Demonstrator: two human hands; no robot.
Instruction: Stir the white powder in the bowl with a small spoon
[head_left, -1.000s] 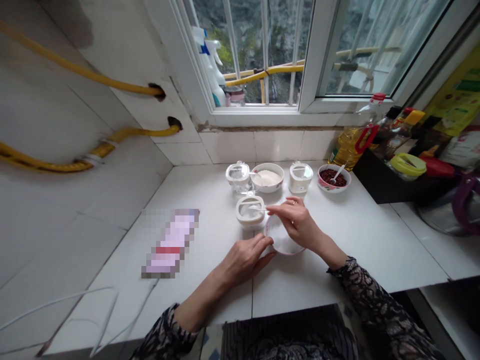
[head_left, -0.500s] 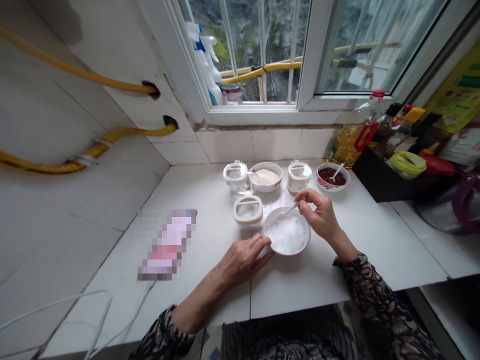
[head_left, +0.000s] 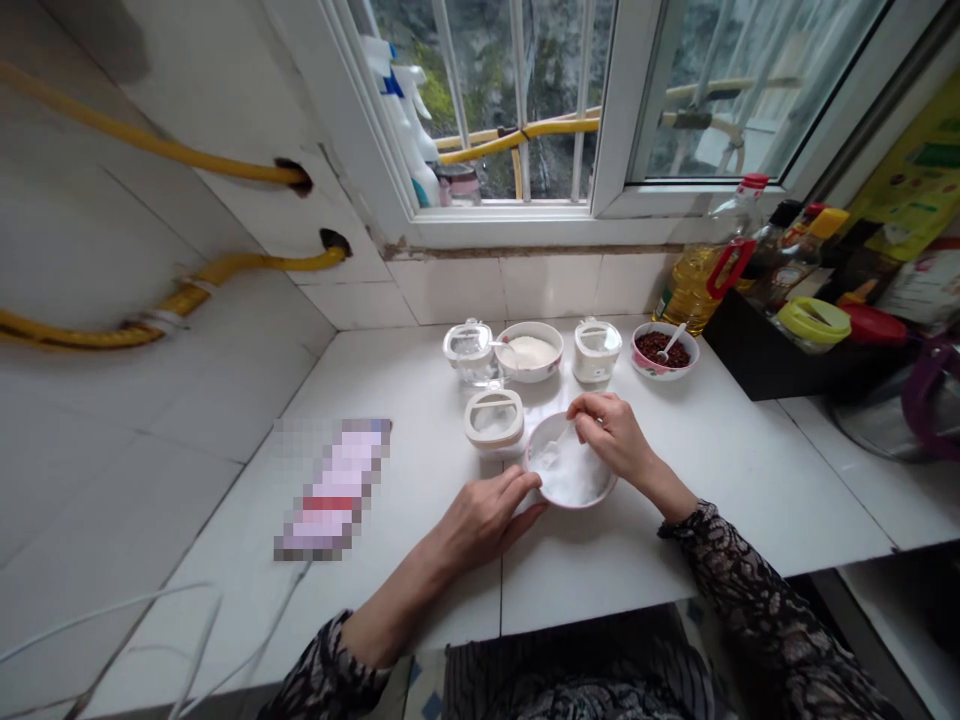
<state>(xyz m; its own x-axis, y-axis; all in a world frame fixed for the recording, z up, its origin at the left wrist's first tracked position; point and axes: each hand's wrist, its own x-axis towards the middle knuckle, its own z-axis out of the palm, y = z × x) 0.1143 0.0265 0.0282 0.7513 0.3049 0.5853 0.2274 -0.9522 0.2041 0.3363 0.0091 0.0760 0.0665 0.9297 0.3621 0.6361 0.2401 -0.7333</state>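
A white bowl (head_left: 576, 506) with a pink edge stands on the counter in front of me, with white granular powder (head_left: 576, 482) in it. My left hand (head_left: 487, 515) steadies the bowl from its left side, fingertips on the rim and thumb lower against it. In a pinch, my right hand (head_left: 611, 430) holds a small white spoon (head_left: 562, 436), whose head is down in the powder at the bowl's left. Just behind the bowl is a lidded clear jar (head_left: 494, 420) with a cream rim.
Along the back stand two more lidded jars (head_left: 469, 350) (head_left: 597, 352), a bowl of pale grains (head_left: 530, 355) and a bowl of dark red beans (head_left: 663, 352). An oil bottle (head_left: 694, 280) and a black condiment box (head_left: 757, 350) are at right. A blurred phone-like object (head_left: 337, 490) with a cable lies left.
My right hand has moved left and slightly down over the bowl, taking the spoon deeper toward the left side of the powder. My left hand stays at the rim.
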